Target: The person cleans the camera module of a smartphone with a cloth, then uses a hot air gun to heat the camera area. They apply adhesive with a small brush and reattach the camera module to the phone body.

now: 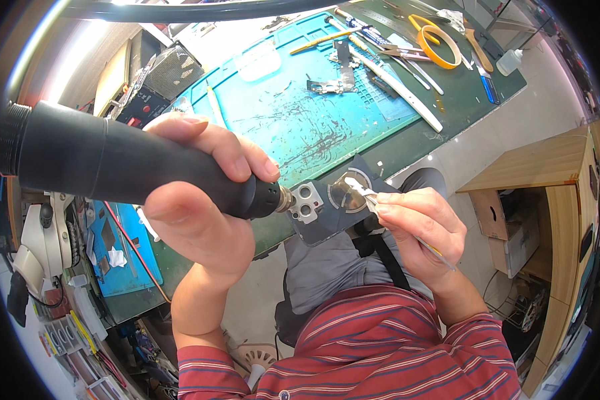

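A dark phone back panel (327,213) lies at the worktop (447,143) edge. The left hand (200,200) wraps a black hot-air gun (133,163), nozzle at its camera cutout; the right hand (420,227) pinches tweezers (373,200) on the panel. A blue mat (300,113) lies behind.

Green workbench (460,127), teal mat (300,113), wooden cabinet (547,167), pale floor (547,100), bright light upper left

A short-sleeved shirt (407,347) in red with thin pale and dark stripes is worn; its sleeves end above the elbows. Grey trousers (327,267) are worn. Both forearms and hands are left bare.
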Motion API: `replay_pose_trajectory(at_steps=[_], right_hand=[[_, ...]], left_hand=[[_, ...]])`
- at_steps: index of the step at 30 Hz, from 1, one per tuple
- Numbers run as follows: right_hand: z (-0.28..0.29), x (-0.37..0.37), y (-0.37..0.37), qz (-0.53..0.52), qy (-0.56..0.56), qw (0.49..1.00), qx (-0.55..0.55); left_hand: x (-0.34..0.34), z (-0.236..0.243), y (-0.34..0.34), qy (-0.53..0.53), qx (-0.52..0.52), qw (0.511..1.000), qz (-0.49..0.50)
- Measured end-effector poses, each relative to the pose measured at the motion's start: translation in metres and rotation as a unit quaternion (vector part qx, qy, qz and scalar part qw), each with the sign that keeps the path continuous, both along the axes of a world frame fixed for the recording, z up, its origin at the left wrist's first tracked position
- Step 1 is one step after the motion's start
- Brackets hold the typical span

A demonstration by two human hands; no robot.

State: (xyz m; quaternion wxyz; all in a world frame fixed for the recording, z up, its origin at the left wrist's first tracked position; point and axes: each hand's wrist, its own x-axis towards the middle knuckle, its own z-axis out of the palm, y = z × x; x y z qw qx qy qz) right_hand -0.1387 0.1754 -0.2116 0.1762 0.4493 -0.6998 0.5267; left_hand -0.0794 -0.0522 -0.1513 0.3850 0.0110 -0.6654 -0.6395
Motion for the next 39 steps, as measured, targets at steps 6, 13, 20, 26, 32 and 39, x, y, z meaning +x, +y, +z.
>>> replay_pose_trajectory(at_steps=[6, 13, 20, 26, 32, 39], right_hand=[[-0.0003, -0.0007, -0.0001, -0.007, 0.005, 1.0, -0.003], [0.0, -0.0016, 0.0013, -0.005, 0.007, 1.0, 0.0], [0.0022, -0.0019, 0.0013, -0.003, 0.007, 1.0, 0.005], [0.0014, -0.0025, 0.0014, -0.005, 0.008, 1.0, 0.007], [0.0024, -0.0031, 0.0015, -0.005, 0.007, 1.0, 0.006], [0.0023, -0.0031, 0.0011, -0.007, 0.006, 1.0, 0.004]], left_hand=[[0.0, -0.0002, -0.0004, 0.004, -0.001, 1.0, -0.002], [-0.0001, -0.0014, -0.002, 0.01, -0.001, 1.0, -0.005], [-0.0006, 0.0018, 0.001, 0.0, -0.003, 1.0, 0.013], [-0.0015, 0.0006, 0.0, 0.011, 0.016, 1.0, -0.011], [-0.0005, 0.0027, 0.0026, -0.008, 0.004, 1.0, -0.001], [0.0, 0.0046, 0.0037, -0.011, 0.001, 1.0, 0.005]])
